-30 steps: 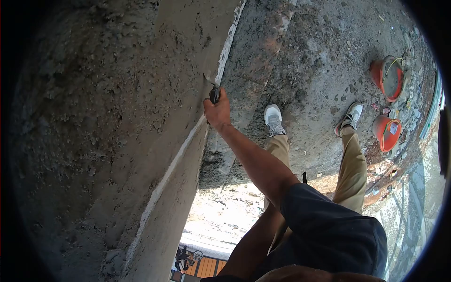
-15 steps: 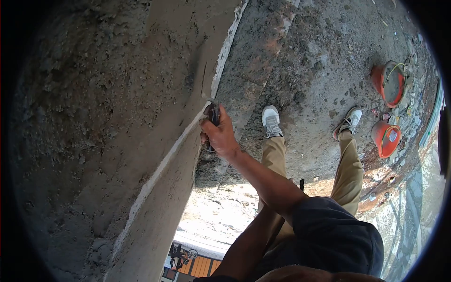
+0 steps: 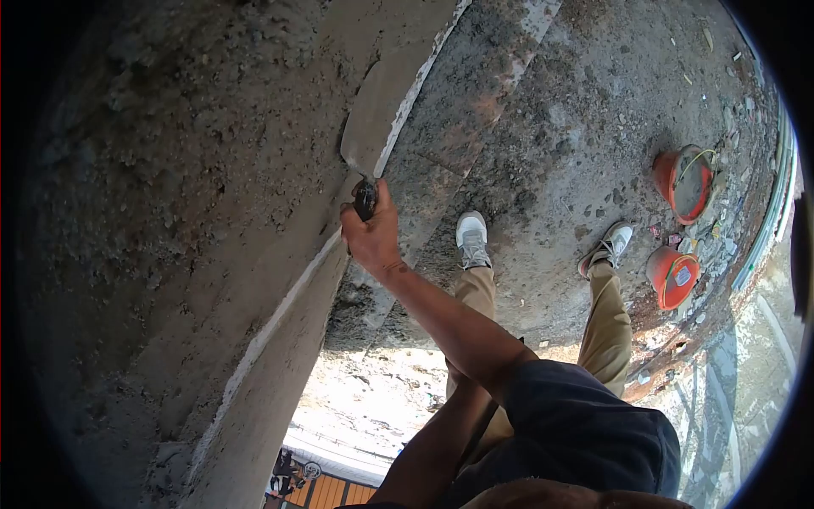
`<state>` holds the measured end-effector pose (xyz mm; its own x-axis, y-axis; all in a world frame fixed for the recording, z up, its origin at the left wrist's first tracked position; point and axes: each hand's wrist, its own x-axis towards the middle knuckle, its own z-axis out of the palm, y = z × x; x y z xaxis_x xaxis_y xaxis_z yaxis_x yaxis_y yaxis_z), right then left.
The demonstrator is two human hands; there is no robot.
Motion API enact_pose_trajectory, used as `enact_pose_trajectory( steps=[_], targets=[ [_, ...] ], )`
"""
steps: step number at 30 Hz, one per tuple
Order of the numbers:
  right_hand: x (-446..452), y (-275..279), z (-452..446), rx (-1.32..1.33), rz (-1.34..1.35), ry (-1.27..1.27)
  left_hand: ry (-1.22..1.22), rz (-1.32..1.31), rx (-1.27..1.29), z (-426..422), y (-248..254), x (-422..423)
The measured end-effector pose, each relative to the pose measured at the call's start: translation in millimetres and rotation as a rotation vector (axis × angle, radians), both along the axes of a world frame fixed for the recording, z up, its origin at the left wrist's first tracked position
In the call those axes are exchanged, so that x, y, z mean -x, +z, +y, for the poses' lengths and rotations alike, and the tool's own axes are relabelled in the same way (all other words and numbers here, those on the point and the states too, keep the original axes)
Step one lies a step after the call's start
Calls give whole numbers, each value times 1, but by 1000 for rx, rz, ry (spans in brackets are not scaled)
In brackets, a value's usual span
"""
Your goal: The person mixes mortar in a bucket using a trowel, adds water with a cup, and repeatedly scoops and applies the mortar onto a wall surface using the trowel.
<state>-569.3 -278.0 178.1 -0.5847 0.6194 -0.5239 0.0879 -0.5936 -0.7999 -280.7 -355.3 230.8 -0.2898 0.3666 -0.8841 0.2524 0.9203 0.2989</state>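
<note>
My right hand (image 3: 373, 236) is wrapped around the dark handle of a trowel (image 3: 370, 123). The trowel's blade rests flat on the wet, grey mortar face of a wall (image 3: 297, 229), alongside a pale edge strip (image 3: 273, 327). Mortar on the wall is smooth near this edge and rough farther left. Below my right arm, my left forearm (image 3: 434, 441) reaches up across my body. The left hand itself is hidden behind the right arm, so its fingers do not show.
Two orange buckets stand at the right, one with grey mortar (image 3: 694, 187) inside, the other (image 3: 674, 278) nearer. My shoes (image 3: 471, 237) are on rough, debris-strewn ground (image 3: 543, 187). A motorbike (image 3: 292, 475) shows far off at the bottom left.
The trowel blade has turned from nearly edge-on to broadside against the wall. My right hand has shifted slightly left in view, and the whole view has shifted a little too.
</note>
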Motion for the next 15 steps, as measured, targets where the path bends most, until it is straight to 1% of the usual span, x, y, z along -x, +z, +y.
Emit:
enact_pose_trajectory(
  steps=[1,2,4,5,7,9,11,12,13,14,15],
  targets=[
    [1,-17,-7,-197,-74,0,25,-14,47,0,1,2],
    [3,-30,9,-176,-154,54,57,-24,114,2,2,6],
    [26,-74,43,-242,-170,-69,102,-37,222,6,6,17],
    [41,-110,63,-184,-138,-119,97,-34,247,7,9,20],
    [58,-142,107,88,-121,-114,74,-13,271,11,14,26],
    [64,-125,153,516,-139,-3,44,63,246,13,17,30],
    [62,-106,160,661,22,-28,1,90,245,11,14,28],
    [57,-84,161,736,103,-42,-22,101,247,11,12,27],
    [49,-60,154,681,92,-44,13,56,246,11,10,28],
    [40,-24,139,630,79,-46,48,9,248,11,8,32],
    [31,-2,118,566,86,-31,-50,-4,237,8,9,25]
  ],
)
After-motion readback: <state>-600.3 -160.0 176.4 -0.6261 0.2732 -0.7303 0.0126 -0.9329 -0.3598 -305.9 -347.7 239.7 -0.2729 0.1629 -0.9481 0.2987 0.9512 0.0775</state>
